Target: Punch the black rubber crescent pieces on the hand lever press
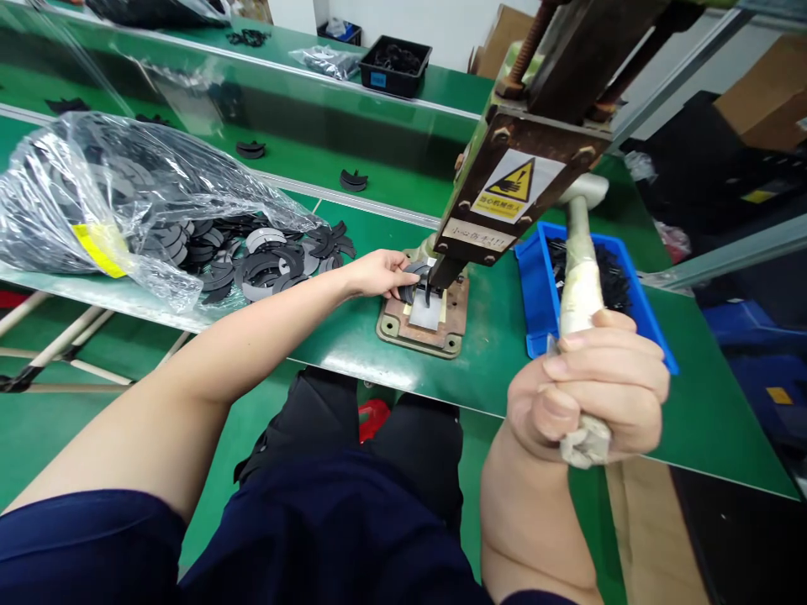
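My left hand point(384, 274) pinches a dark curved piece point(408, 290) at the foot of the hand press point(504, 176), right by the lower end of its ram point(446, 270). Under the piece lies a small metal plate point(426, 313) on the rusty press base point(421, 339). With its fingers wrapped round, my right hand point(596, 391) grips the tape-covered press lever point(581, 286), which stands upright to the right of the press. How the piece sits under the ram is partly hidden by fingers and metal.
A clear plastic bag point(119, 193) spills many grey and black curved pieces point(271, 260) on the left. Right of the press, a blue bin point(535, 290) holds small black parts. Two curved pieces point(354, 180) lie beyond on the green strip, with a black bin point(396, 67) farther back.
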{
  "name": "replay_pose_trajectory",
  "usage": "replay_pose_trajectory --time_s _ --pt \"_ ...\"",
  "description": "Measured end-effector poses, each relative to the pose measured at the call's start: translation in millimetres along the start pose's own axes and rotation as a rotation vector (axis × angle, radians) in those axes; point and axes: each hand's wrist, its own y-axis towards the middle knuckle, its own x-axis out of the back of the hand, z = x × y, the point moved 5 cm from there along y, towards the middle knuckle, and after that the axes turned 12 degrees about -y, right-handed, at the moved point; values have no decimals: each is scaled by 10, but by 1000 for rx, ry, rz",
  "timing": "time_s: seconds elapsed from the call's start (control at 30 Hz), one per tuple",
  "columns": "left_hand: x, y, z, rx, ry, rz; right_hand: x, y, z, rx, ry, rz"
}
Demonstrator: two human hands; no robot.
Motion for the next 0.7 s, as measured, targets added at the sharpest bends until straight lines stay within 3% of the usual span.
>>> replay_pose_trajectory --time_s 0.4,0.63,0.7 --pt "-4 75 13 278 8 51 -33 -5 38 -34 6 -93" --pt "-17 30 100 278 -106 39 -106 137 15 19 20 -211" --pt "-21 23 113 240 -126 33 -92 350 -130 -135 14 -187"
